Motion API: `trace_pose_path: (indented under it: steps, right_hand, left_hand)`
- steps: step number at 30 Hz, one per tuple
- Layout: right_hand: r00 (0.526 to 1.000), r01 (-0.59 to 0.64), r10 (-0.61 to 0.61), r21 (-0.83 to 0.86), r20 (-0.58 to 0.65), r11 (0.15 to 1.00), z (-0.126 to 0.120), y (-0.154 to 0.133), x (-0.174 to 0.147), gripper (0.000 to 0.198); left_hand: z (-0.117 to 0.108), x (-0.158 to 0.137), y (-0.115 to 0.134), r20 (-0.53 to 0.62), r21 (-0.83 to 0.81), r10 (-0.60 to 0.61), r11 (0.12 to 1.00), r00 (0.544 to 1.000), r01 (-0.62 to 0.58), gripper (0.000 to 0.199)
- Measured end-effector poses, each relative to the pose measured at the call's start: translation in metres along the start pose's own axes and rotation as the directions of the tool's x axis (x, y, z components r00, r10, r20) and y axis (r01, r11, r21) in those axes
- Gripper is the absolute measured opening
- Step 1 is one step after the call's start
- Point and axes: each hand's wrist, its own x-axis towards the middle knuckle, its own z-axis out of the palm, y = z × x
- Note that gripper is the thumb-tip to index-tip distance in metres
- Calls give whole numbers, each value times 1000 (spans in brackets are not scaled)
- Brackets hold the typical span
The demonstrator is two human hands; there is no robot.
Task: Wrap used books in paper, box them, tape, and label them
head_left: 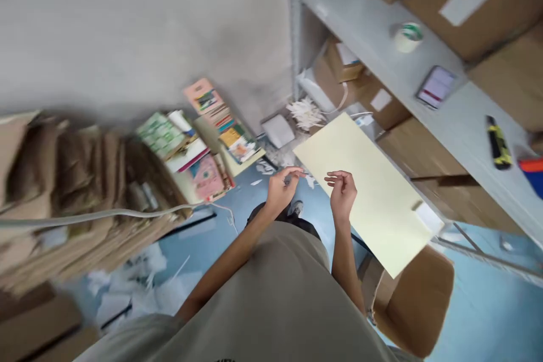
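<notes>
My left hand (281, 191) is raised in front of my body, thumb and fingertips pinched together. Whether something thin sits between those tips is too blurred to tell. To its right, a short gap away, my right hand (343, 195) has its fingers slightly bent and apart, with nothing visible in them. Behind the right hand is a pale yellow board (369, 192), tilted in my view. A small white object (427, 218) lies at the board's right end.
Stacked books (212, 172) lie left of centre, beside folded cardboard (85, 181). A white cable (106, 214) crosses the left side. On the grey shelf (382, 62) are tape (408, 38), a phone (436, 87) and a yellow-black cutter (498, 144). An open carton (418, 300) stands below the board.
</notes>
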Motion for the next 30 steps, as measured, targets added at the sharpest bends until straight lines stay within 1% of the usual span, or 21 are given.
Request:
trace_pose_path:
  steps: [2,4,6,8,10,13,16,18,20,23,26,28,30]
  right_hand:
    - [993,2,-7,39,116,999,29,1,-7,25]
    - [971,35,-48,59,236,998,58,-7,-12,27]
    - [933,89,-109,72,344,993,84,-20,-18,29]
    - [890,145,-167,84,425,986,107,-34,-24,32]
    - [851,184,-205,91,484,979,129,-45,-31,33]
    - [801,207,-223,92,556,974,166,-53,-45,34]
    - [745,235,-244,97,621,967,211,-55,-63,35]
    - [706,249,-253,102,661,963,245,-54,-73,35]
    - [671,260,-250,95,698,961,279,-52,-81,36]
    - [627,289,-240,65,741,955,327,-47,-87,41]
    - [617,309,-229,36,753,950,369,-39,-89,48]
    - [629,304,-207,8,749,953,394,-32,-87,53]
    - [640,294,-179,-23,747,955,418,-24,-84,59]
  left_hand:
    - [-33,-20,-7,-112,7,-27,1000,993,28,28]
    - [-67,-37,-13,-250,-8,-50,999,967,50,30]
    - [-98,-50,-21,-386,-34,-57,998,921,48,30]
    - [-123,-60,-30,-490,-69,-51,997,870,19,29]
    - [-145,-67,-41,-563,-103,-56,995,824,-2,29]
    - [-175,-74,-58,-644,-137,-101,991,759,15,29]
    - [-211,-78,-74,-702,-154,-141,987,698,44,31]
    - [-239,-79,-86,-727,-151,-155,986,668,64,34]
    - [-268,-76,-99,-733,-143,-166,986,660,89,38]
    - [-304,-62,-120,-715,-159,-204,979,669,128,47]
    - [-325,-37,-141,-708,-246,-322,947,629,208,58]
    - [-332,-17,-155,-681,-309,-414,910,604,276,65]
    - [-338,2,-170,-652,-334,-469,883,596,329,69]
